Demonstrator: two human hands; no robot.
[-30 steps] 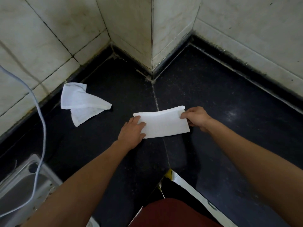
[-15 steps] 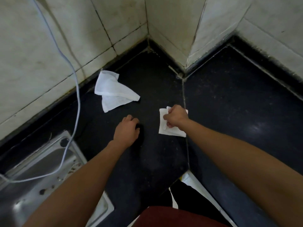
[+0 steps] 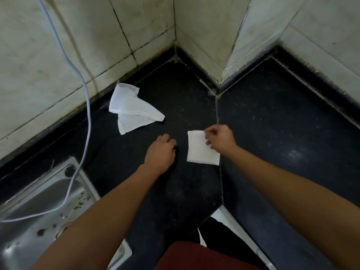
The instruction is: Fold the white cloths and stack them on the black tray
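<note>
Right hand (image 3: 220, 140) sits over the right edge of the folded cloth (image 3: 200, 152), fingers curled; pinching or just touching, cannot tell. Left hand (image 3: 160, 151) rests just left of that cloth, loosely curled and empty. Crumpled cloth (image 3: 130, 112) lies up-left of it, unfolded. The fold looks finished; next it needs lifting flat to the tray, which is not clearly seen.

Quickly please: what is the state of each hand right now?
Left hand: loosely curled on the counter, holding nothing.
Right hand: curled at the edge of the folded cloth; pinching or not cannot be told.
</note>
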